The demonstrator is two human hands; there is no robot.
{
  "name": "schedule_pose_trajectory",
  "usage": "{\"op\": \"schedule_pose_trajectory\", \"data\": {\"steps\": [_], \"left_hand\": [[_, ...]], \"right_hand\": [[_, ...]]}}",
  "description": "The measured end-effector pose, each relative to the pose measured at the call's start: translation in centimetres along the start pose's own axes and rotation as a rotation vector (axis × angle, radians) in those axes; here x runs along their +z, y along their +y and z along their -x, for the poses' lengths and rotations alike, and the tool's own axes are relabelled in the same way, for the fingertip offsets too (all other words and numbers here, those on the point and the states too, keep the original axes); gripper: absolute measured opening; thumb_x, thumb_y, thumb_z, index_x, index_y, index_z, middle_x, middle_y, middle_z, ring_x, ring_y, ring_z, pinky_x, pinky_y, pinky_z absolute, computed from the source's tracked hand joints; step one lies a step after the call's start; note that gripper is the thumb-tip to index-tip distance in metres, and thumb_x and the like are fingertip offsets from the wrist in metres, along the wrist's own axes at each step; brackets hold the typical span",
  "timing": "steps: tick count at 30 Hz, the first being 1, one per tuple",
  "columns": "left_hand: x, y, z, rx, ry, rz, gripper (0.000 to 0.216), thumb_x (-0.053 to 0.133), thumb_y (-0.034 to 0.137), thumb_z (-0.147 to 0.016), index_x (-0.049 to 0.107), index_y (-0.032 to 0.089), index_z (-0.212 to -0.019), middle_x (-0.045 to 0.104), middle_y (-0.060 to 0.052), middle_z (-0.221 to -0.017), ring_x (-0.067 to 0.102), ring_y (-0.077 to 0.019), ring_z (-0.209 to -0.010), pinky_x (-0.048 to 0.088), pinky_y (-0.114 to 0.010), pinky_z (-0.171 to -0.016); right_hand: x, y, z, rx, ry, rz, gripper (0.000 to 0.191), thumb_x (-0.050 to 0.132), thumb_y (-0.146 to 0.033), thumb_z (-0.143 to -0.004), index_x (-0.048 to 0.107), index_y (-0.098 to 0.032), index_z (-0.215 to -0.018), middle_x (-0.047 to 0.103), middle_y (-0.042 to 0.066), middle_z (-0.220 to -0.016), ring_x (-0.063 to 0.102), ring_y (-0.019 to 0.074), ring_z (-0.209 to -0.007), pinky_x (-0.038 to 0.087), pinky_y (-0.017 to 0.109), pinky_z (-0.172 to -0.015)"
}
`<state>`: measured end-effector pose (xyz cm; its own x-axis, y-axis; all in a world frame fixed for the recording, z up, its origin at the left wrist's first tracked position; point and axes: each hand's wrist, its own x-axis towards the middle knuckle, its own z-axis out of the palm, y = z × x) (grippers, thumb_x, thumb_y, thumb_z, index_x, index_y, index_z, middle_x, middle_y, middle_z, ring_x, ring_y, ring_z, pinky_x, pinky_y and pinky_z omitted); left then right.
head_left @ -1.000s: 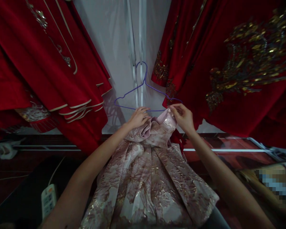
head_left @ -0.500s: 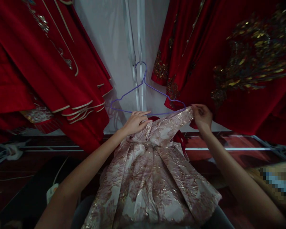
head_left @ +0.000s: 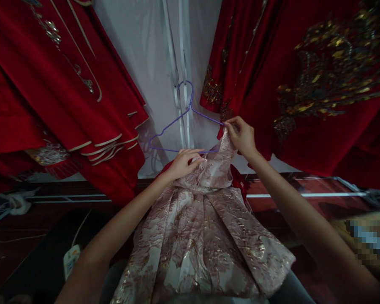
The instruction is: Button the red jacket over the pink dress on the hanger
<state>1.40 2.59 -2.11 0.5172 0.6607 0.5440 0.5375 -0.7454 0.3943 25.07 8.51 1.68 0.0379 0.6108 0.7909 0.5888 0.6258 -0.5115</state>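
A pale pink and gold brocade dress with a pleated skirt lies across my lap. Behind its top is a purple hanger, whose right end is covered by the dress's shoulder and my fingers. My right hand pinches the right shoulder of the dress against the hanger's sloping arm. Lower down, my left hand grips the dress's neckline between thumb and fingers, near the hanger's bottom bar.
Red garments with silver trim hang on the left, and red garments with gold sequins on the right. White metal poles stand before a pale wall. A white power strip lies at lower left.
My right hand has moved left and up, drawing the dress's shoulder over the right arm of the hanger. My left hand stays almost in place at the neckline.
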Motion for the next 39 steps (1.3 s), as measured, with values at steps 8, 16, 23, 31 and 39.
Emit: {"op": "schedule_pose_trajectory", "data": {"steps": [8,16,23,31,39], "left_hand": [[-5.5,-5.2,3.1,-0.406,0.711,-0.103,0.032,0.041,0.043,-0.09,0.057,0.018,-0.078,0.06,-0.001,-0.076,0.056,-0.014,-0.077,0.043,-0.024,-0.074],[-7.6,-12.3,10.6,-0.753,0.752,0.122,0.036,0.048,0.049,-0.081,0.059,0.016,-0.073,0.059,-0.001,-0.068,0.053,-0.0128,-0.064,0.042,-0.023,-0.063],[-7.5,-12.3,9.8,-0.65,0.77,0.093,0.039,0.048,0.052,-0.081,0.061,0.016,-0.08,0.06,-0.002,-0.072,0.054,-0.0134,-0.067,0.044,-0.023,-0.066],[-8.5,-13.0,7.0,-0.605,0.699,0.088,0.038,0.05,0.047,-0.08,0.066,0.013,-0.085,0.066,-0.003,-0.081,0.058,-0.014,-0.075,0.044,-0.022,-0.072],[-10.3,-10.4,3.2,-0.477,0.528,0.34,0.048,0.065,0.053,-0.07,0.07,0.015,-0.099,0.07,-0.007,-0.103,0.061,-0.02,-0.096,0.044,-0.03,-0.089]], "right_hand": [[0.3,1.0,-0.5,-0.013,0.064,-0.016,0.03,0.046,-0.039,-0.089,0.048,-0.022,-0.114,0.062,0.004,-0.096,0.062,0.0155,-0.077,0.048,0.03,-0.069],[0.8,1.5,-0.7,0.012,0.059,-0.041,0.03,0.049,-0.035,-0.087,0.048,-0.022,-0.114,0.061,0.005,-0.096,0.063,0.0167,-0.08,0.048,0.031,-0.07],[0.3,1.1,-0.8,0.014,0.039,-0.036,0.032,0.05,-0.034,-0.086,0.049,-0.023,-0.116,0.061,0.004,-0.096,0.063,0.0172,-0.081,0.048,0.032,-0.073],[0.3,1.4,-1.0,-0.002,0.028,-0.035,0.027,0.05,-0.034,-0.086,0.05,-0.021,-0.11,0.062,0.004,-0.098,0.063,0.0155,-0.079,0.048,0.029,-0.069],[0.3,1.7,-1.1,-0.029,0.021,-0.053,0.021,0.05,-0.034,-0.087,0.05,-0.021,-0.104,0.061,0.004,-0.093,0.062,0.0141,-0.075,0.048,0.028,-0.067]]}}
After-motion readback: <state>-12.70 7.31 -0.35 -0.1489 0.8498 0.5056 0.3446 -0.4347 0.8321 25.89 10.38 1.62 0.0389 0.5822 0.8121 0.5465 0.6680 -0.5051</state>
